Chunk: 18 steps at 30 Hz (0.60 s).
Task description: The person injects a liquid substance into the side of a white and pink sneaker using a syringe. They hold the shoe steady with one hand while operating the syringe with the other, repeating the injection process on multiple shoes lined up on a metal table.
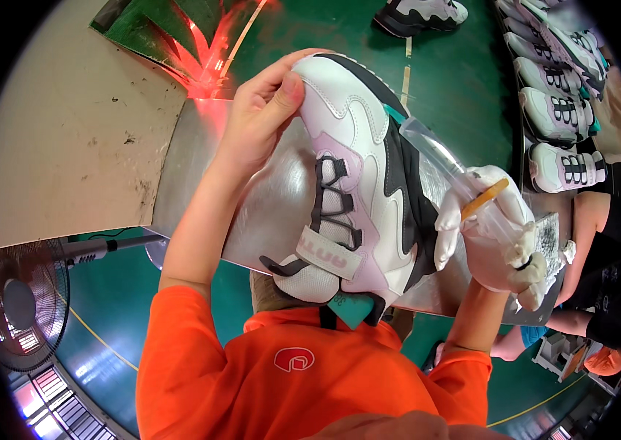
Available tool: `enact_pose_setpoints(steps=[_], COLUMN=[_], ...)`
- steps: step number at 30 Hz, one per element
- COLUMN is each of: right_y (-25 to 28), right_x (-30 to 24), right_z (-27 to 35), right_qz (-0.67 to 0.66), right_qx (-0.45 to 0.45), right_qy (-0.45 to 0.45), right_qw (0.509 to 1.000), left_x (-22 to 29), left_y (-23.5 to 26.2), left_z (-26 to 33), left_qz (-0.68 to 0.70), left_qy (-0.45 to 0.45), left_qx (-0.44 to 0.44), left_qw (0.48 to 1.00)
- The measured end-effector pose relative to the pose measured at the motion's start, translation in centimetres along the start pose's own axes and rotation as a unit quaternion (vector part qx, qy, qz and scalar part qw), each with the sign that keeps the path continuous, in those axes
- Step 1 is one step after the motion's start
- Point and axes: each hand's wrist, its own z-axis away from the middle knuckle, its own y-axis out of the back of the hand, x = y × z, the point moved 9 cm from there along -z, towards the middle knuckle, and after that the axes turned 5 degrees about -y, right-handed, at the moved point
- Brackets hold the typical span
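Green flooring (464, 81) fills the far part of the scene, marked with pale tape lines, and a curved sheet of brushed grey metal (266, 198) serves as the work surface just in front of the person in the orange shirt (288, 374). A beige slab (68, 132) lies to the left, with a red glow (207, 66) at its far corner. A grey standing fan (20, 304) sits at the near left. At the far right, a row of matching white and black sneakers (560, 95) rests on a dark shelf, and another person's arm (589, 227) shows at the right edge.

The white, lilac and black high-top sneaker (358, 183) is held above the metal sheet at the centre. Its long axis runs near to far, tilted slightly left: toe pointing away, teal heel tab close to the person's chest, side panel facing up.

The left hand (262, 110) is bare and grips the toe, thumb pressed on the white toe cap. The right hand (497, 235) wears a white glove (stained at the fingertips) and is closed around a clear plastic tube with a yellow-orange stick (472, 191), its tip touching the sneaker's black side panel.
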Motion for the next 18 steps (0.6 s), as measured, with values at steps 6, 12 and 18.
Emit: enact_pose_setpoints(steps=[6,12,18], right_y=[1.4,0.8,1.6], right_x=[0.9,-0.1,-4.3], right_z=[0.2,-0.4,-0.1], right_qz=[-0.016,0.002,0.050], right_qx=[-0.013,0.074,0.058], right_qy=[0.028,-0.041,0.120], right_qw=[0.999,0.996,0.990], left_x=[-0.5,-1.1,-1.6], left_y=[0.0,-0.2,2.1], left_z=[0.1,0.2,2.4], left_qz=[0.016,0.041,0.015], left_qy=[0.024,0.029,0.079], left_qx=[-0.009,0.000,0.127], left_qw=[1.000,0.999,0.989])
